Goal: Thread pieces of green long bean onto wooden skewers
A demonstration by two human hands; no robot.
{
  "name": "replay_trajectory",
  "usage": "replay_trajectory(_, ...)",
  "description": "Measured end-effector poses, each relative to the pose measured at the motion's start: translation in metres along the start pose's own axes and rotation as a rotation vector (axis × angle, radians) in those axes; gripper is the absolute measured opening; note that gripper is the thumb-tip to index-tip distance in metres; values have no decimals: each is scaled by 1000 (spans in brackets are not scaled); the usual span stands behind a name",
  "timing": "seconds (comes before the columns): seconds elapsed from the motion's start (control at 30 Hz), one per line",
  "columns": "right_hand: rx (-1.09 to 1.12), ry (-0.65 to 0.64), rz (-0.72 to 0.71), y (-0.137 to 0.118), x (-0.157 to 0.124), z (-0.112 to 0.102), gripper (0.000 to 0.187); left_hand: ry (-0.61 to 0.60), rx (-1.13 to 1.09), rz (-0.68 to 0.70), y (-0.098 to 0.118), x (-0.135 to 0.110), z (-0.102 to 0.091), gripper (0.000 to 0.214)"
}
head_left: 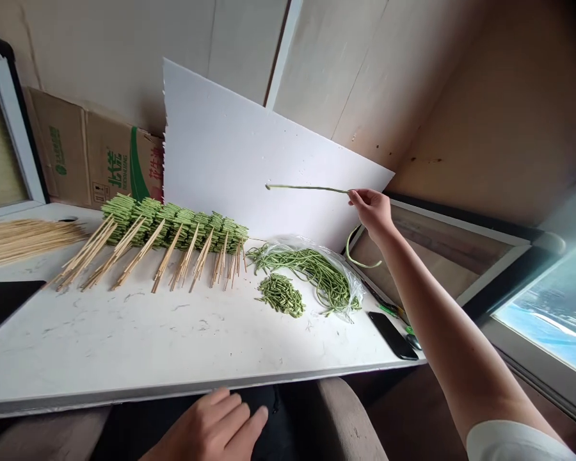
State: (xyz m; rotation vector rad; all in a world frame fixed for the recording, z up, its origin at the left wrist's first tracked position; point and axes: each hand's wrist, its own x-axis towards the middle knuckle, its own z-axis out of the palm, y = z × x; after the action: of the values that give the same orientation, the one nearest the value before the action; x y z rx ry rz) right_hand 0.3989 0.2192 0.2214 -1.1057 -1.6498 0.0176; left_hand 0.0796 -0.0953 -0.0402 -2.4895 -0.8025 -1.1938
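Beans [312,266], long, thin and ropy, are heaped in crinkled clear plastic [358,296] beside short cut pieces [281,294]; stacked green rows [173,223] are set on pale wooden skewers [166,261]. Above the smooth white surface [173,339], one bean [307,187] is clamped in the pinched grip of the right hand [372,208], arm outstretched. The left hand [216,426] is held curled by the near edge; whether its grip is closed cannot be told.

Right hand [372,208], raised, pinching one long, thin green bean [312,188]; left hand [216,426], loosely curled, near the white, grey-veined tabletop [173,346] bearing skewered green bean segments [146,218], a small heap of short green pieces [281,296] and a tangle of long green beans [317,266].
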Motion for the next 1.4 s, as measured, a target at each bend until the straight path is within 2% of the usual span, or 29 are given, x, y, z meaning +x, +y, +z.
replay_trajectory(0.1,90,-81,-27,-32,-22,12,55,164,51,17,-12,39,-40,26)
replay_trajectory(0.17,134,-132,-50,-54,-43,25,55,278,77,-57,-23,61,-65,28)
replay_trajectory(0.23,162,-174,-76,-77,-67,40,50,339,138,-120,-36,76,-84,29)
replay_trajectory(0.3,164,-252,-109,-101,-95,55,41,375,183,-223,-53,81,-93,27)
replay_trajectory(0.37,121,-368,-163,-126,-125,68,30,364,182,-350,-71,76,-94,27)
replay_trajectory(0.47,127,-519,-275,-155,-165,82,21,274,123,-511,-96,60,-83,47)
replay_trajectory(0.53,130,-553,-309,-168,-185,90,19,143,-44,-572,-108,51,-73,54)
replay_trajectory(0.63,136,-575,-308,-177,-199,98,18,31,-311,-634,-116,44,-66,40)
replay_trajectory(0.73,217,-646,-276,-174,-202,101,24,35,-317,-639,-121,44,-69,34)
replay_trajectory(0.83,251,-709,-213,-161,-207,97,39,132,-162,-568,-128,42,-78,22)
replay_trajectory(0.93,113,-776,-150,-139,-218,92,41,223,15,-482,-138,36,-87,21)
replay_trajectory(1.03,-46,-804,-78,-114,-228,84,35,227,149,-471,-151,27,-92,29)
replay_trajectory(1.2,-30,-994,44,-79,-233,57,41,93,207,-560,-179,7,-90,24)
replay_trajectory(1.3,44,-1056,93,-62,-234,40,49,-4,185,-626,-191,-7,-84,22)
replay_trajectory(1.4,187,-1086,124,-56,-236,32,54,-127,178,-662,-193,-16,-76,21)
